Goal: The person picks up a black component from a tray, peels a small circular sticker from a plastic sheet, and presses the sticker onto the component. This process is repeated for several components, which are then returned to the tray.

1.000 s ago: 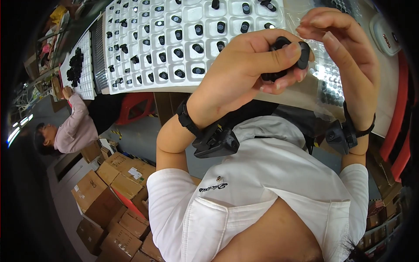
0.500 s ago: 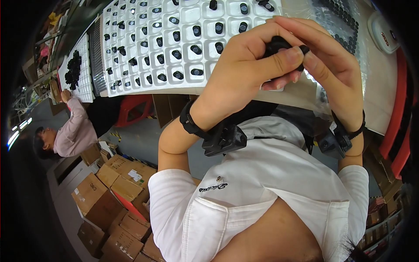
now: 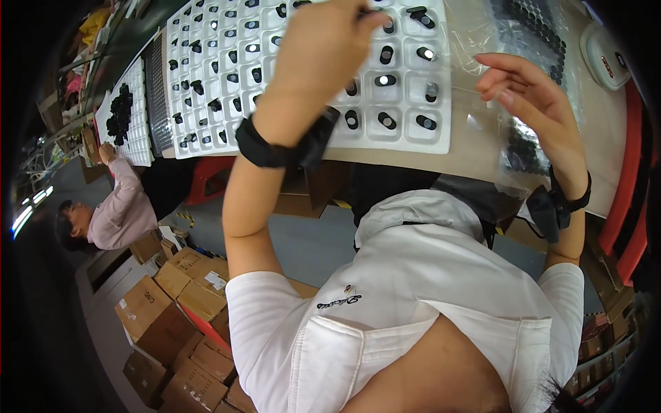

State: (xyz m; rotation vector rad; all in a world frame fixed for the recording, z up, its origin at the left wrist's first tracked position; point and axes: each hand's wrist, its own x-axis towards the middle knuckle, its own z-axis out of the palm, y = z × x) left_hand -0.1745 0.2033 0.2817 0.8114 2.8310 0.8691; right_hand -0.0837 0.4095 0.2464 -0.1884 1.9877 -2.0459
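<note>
Head view: black oval parts (image 3: 426, 122), probably light and stiff, suit side pinching; left hand (image 3: 320, 48), grip hidden; right hand (image 3: 540, 100), loosely spread.

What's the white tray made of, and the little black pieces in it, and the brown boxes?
The white tray seems thin moulded plastic, slightly shiny: its cups and rims flow together as one sheet. The little black pieces look like smooth plastic, maybe part metal: some tops glint brightly. The brown boxes look like cardboard: dull, flat sides with crisp edges.

Cardboard boxes (image 3: 148, 310) — a brown pile, red stool (image 3: 206, 180) (partly hidden), co-worker (image 3: 124, 210) in pink
</note>
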